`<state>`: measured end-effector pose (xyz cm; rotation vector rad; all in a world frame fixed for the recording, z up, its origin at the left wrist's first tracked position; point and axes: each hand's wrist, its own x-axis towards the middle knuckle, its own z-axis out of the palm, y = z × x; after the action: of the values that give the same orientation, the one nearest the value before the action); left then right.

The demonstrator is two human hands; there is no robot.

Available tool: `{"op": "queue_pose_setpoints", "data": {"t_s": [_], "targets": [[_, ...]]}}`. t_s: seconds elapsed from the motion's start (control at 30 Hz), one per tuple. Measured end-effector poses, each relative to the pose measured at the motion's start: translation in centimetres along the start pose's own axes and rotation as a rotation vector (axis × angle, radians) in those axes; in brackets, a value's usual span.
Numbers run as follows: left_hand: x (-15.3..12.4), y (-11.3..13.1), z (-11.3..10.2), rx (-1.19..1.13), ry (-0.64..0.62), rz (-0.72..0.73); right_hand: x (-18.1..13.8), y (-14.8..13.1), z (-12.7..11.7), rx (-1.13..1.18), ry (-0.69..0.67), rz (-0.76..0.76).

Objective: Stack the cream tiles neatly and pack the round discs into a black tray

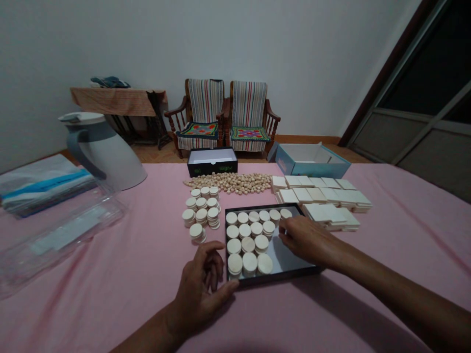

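A shallow black-rimmed box lid [294, 262] with a pale inside lies in front of me, with rows of stacked round wooden discs [248, 245] on its left side and along its far edge. My left hand [202, 279] is at the near left corner, thumb against the front rim, forefinger by the left rim, and the other fingers loosely curled around nothing. Over the lid's right part, my right hand [300, 238] has its fingers drawn together beside the second row; whatever is in them is hidden. More disc stacks [201, 215] stand left of the lid.
Small wooden beads [235, 182] lie in a heap beyond the lid. Square wooden tiles [324, 196] are stacked at right. Behind stand a black box [212, 162] and a blue box [312, 164]. A jug [110, 157] and clear plastic packaging [66, 235] occupy the left side.
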<state>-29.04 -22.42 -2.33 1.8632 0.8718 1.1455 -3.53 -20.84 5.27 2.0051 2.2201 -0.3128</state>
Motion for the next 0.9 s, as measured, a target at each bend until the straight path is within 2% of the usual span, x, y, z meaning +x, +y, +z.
{"op": "queue_pose_setpoints", "data": {"t_s": [0.13, 0.2, 0.3, 0.4, 0.5, 0.63, 0.77, 0.9], "targets": [[1.0, 0.4, -0.5, -0.353, 0.419, -0.14, 0.4, -0.6, -1.7, 0.055, 0.115, -0.084], [1.8, 0.4, -1.1, -0.457, 0.551, -0.151, 1.1, -1.5, -2.6, 0.097, 0.166, -0.147], [2.9, 0.1, -2.0, -0.472, 0.657, -0.171, 3.4, -3.2, -3.8, 0.11, 0.246, -0.257], [3.3, -0.1, -2.6, -0.46, 0.683, -0.212, 7.0, -4.8, -4.4, 0.06, 0.297, -0.327], [3.2, -0.1, -2.8, -0.454, 0.681, -0.234, 11.0, -6.4, -4.4, -0.01, 0.251, -0.407], [3.1, 0.1, -3.1, -0.443, 0.691, -0.234, 15.5, -8.3, -3.9, -0.066, 0.194, -0.437], [3.1, 0.3, -3.3, -0.446, 0.69, -0.246, 18.4, -9.7, -3.5, -0.092, 0.115, -0.462], [3.1, 0.4, -3.3, -0.439, 0.675, -0.235, 19.8, -10.5, -3.4, -0.127, 0.01, -0.489]]}}
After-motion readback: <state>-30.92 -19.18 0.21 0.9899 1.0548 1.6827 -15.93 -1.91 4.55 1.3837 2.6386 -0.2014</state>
